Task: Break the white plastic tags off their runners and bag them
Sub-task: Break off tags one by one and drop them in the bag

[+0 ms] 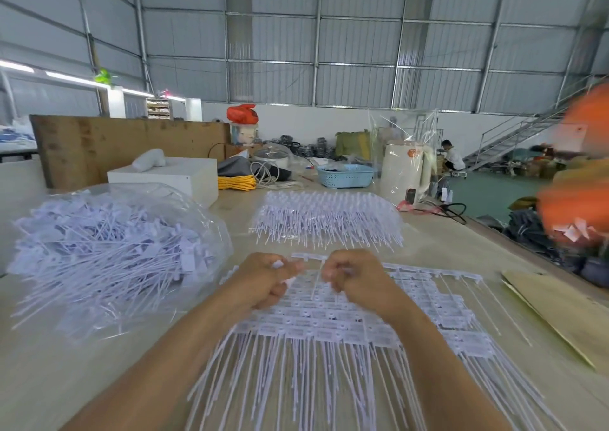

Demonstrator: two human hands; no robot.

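Left hand (263, 279) and right hand (352, 277) both pinch thin white plastic tags (316, 280), stiff tails pointing toward the person

My hands blur: left hand (267, 277) and right hand (351, 277) fingers indistinct around tags (316, 326). Right of grip, orange shape (580, 173) smeared, cut by edge. Tag print illegible.

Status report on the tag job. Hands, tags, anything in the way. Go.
Left hand and right hand both pinching tags over the near sheet. Bag at left holds loose tags. Second sheet stack waiting behind. Nothing in the way.
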